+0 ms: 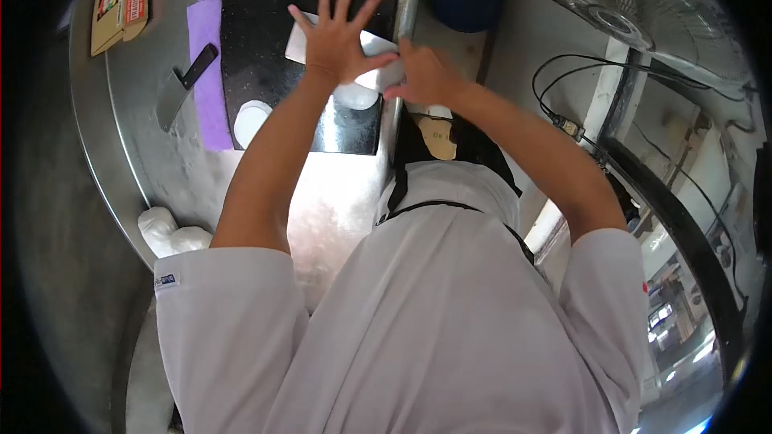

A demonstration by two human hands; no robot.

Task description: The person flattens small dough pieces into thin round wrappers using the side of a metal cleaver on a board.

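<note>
My left hand (338, 44) has its fingers spread wide, the palm over a broad flat shiny blade (299, 44) like that of a cleaver. The blade lies above a black board (257, 56). At the blade's right end my right hand (430, 74), slightly blurred, is closed round it; any handle is hidden. Below the blade part of a round white flat piece (356, 98) shows, looking like dough. A second white disc (252, 120) rests at the board's near left corner, partly behind my left forearm.
Left of the board lie a purple towel (211, 80) and a dark-handled knife (181, 88). A cardboard box (122, 2) stands far left; a white lump (169, 235) sits near my left elbow. A fan (611, 8) and black cables (555, 104) are on the right.
</note>
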